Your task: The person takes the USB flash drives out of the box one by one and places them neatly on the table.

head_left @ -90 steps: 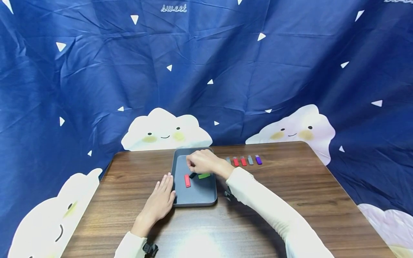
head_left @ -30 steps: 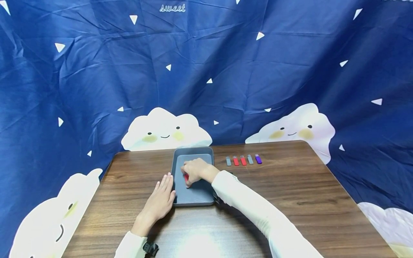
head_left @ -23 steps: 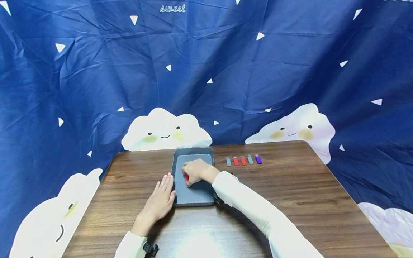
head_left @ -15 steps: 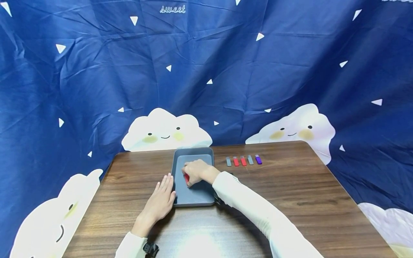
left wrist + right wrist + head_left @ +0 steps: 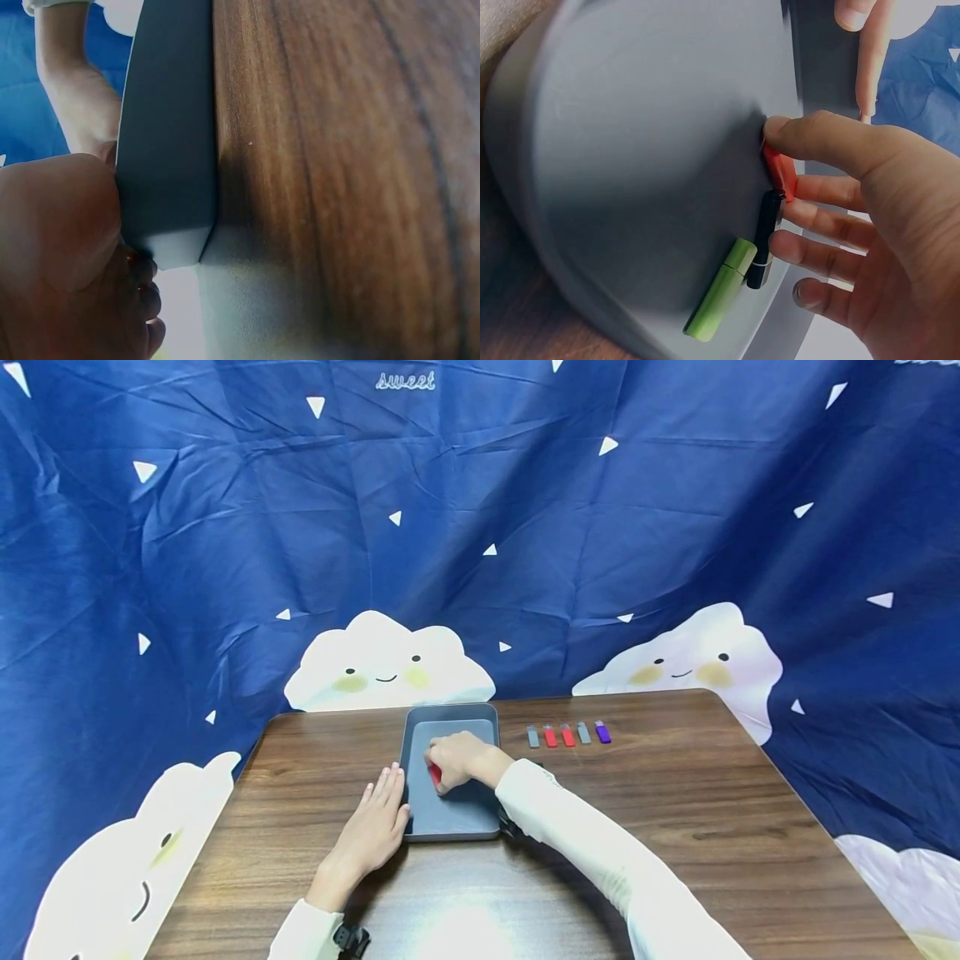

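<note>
My right hand (image 5: 459, 760) is low inside the grey tray (image 5: 453, 827) and pinches a small red stick (image 5: 435, 774) between thumb and fingers. In the right wrist view the thumb is at one end of the red stick (image 5: 781, 171) and the index finger at the other. A slim black stick (image 5: 766, 238) and a green capped stick (image 5: 721, 291) lie on the tray floor beside my other fingers; both are hidden under the hand in the head view. My left hand (image 5: 371, 827) rests with straight fingers along the tray's left wall (image 5: 169, 127).
Right of the tray, a row of small USB sticks lies on the wooden table (image 5: 675, 793): a grey one (image 5: 533, 737), two red ones, another grey one (image 5: 583, 732) and a purple one (image 5: 603, 732). A blue cloud-print curtain (image 5: 480, 568) hangs behind the table.
Three seconds ago my right hand hovered over the tray's upper part. It has moved down and taken hold of the red stick, staying nearly still this last second. The left hand has not moved.
</note>
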Demonstrator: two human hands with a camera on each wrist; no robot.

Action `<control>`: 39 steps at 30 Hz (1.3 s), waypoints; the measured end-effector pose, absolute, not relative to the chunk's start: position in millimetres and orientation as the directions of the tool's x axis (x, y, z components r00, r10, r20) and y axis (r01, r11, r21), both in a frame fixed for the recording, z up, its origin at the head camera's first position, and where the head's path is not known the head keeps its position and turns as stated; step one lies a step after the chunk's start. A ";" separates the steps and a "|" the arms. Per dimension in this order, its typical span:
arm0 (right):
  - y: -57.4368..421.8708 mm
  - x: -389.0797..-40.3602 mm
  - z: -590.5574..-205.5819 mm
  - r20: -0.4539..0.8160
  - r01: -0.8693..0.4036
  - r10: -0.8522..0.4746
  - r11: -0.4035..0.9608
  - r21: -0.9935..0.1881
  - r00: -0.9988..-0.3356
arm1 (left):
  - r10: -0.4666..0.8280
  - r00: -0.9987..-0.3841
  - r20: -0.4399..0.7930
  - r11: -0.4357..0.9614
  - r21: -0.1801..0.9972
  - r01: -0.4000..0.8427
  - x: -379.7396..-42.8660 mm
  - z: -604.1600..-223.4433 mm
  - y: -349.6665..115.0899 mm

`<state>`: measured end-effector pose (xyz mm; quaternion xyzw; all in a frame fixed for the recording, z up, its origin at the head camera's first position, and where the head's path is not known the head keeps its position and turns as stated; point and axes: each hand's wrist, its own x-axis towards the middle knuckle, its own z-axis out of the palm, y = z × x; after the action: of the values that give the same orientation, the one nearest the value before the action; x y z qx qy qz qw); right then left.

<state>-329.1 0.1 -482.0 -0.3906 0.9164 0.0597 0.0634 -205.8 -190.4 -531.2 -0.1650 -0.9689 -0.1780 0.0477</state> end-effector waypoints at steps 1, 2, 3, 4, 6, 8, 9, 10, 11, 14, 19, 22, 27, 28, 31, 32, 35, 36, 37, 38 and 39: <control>0.1 -329.1 -481.9 -0.163 -0.724 -0.709 0.687 0.061 -0.686 | 0.303 -0.940 0.155 0.880 0.333 0.338 -205.9 -531.7 -190.6; 0.2 -329.2 -481.8 -0.162 -0.724 -0.709 0.686 0.063 -0.686 | 0.304 -0.940 0.157 0.879 0.334 0.340 -206.0 -532.2 -190.5; 0.2 -329.1 -481.4 -0.163 -0.725 -0.709 0.686 0.065 -0.686 | 0.305 -0.939 0.161 0.877 0.338 0.343 -206.3 -532.7 -190.8; 0.2 -329.1 -480.8 -0.163 -0.726 -0.710 0.685 0.066 -0.685 | 0.309 -0.935 0.172 0.871 0.345 0.351 -206.6 -533.6 -191.1; 0.4 -328.9 -479.9 -0.160 -0.727 -0.712 0.684 0.062 -0.684 | 0.313 -0.931 0.189 0.863 0.353 0.361 -206.7 -534.1 -191.3; 0.7 -328.8 -478.9 -0.156 -0.728 -0.714 0.683 0.058 -0.683 | 0.316 -0.927 0.203 0.859 0.353 0.370 -206.7 -534.2 -191.1; 1.0 -328.6 -478.5 -0.153 -0.729 -0.716 0.682 0.057 -0.682 | 0.317 -0.926 0.206 0.858 0.354 0.372 -206.7 -534.2 -191.1; 1.2 -328.6 -478.2 -0.148 -0.731 -0.718 0.681 0.056 -0.680 | 0.317 -0.926 0.205 0.858 0.353 0.372 -206.9 -534.4 -191.0; 1.4 -328.7 -478.2 -0.144 -0.732 -0.720 0.679 0.057 -0.679 | 0.315 -0.926 0.211 0.862 0.344 0.371 -206.9 -535.1 -190.7; 1.9 -329.0 -478.2 -0.135 -0.736 -0.725 0.675 0.061 -0.676 | 0.310 -0.933 0.186 0.874 0.331 0.356 -206.6 -534.7 -190.2; 2.8 -329.1 -477.0 -0.122 -0.741 -0.732 0.668 0.063 -0.670 | 0.303 -0.942 0.146 0.885 0.323 0.335 -206.0 -532.0 -189.5; 3.7 -329.2 -476.0 -0.112 -0.744 -0.736 0.665 0.066 -0.668 | 0.305 -0.940 0.153 0.882 0.326 0.339 -206.4 -531.7 -189.4; 5.3 -330.2 -475.2 -0.103 -0.746 -0.739 0.662 0.073 -0.666 | 0.314 -0.927 0.205 0.867 0.335 0.368 -206.8 -534.2 -190.3; 5.7 -330.1 -474.8 -0.102 -0.748 -0.741 0.660 0.072 -0.664 | 0.317 -0.923 0.216 0.862 0.340 0.376 -206.8 -535.0 -190.8; 7.2 -329.2 -473.5 -0.093 -0.751 -0.745 0.657 0.070 -0.660 | 0.321 -0.917 0.237 0.858 0.336 0.387 -207.5 -538.3 -192.3; 7.8 -328.8 -473.0 -0.089 -0.752 -0.747 0.655 0.070 -0.659 | 0.321 -0.917 0.238 0.855 0.343 0.388 -207.6 -538.5 -192.6; 10.1 -326.9 -471.2 -0.075 -0.754 -0.751 0.653 0.069 -0.656 | 0.325 -0.914 0.243 0.853 0.343 0.394 -208.3 -540.3 -193.6; 11.0 -326.1 -470.6 -0.070 -0.755 -0.752 0.652 0.067 -0.655 | 0.327 -0.913 0.242 0.855 0.336 0.395 -208.4 -540.8 -193.8; 12.0 -325.2 -469.8 -0.064 -0.757 -0.754 0.650 0.067 -0.654 | 0.328 -0.914 0.239 0.853 0.341 0.395 -208.2 -540.3 -193.8; 13.1 -324.3 -469.4 -0.057 -0.759 -0.757 0.648 0.064 -0.651 | 0.328 -0.915 0.235 0.852 0.346 0.394 -208.0 -539.6 -193.7; 14.4 -323.3 -468.6 -0.051 -0.761 -0.759 0.646 0.062 -0.649 | 0.329 -0.915 0.234 0.852 0.344 0.394 -208.0 -539.6 -193.7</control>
<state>-323.3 14.4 -468.6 -0.4191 0.9071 0.0391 0.0102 -208.0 -193.7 -539.6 -0.1887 -0.9586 -0.1960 0.0836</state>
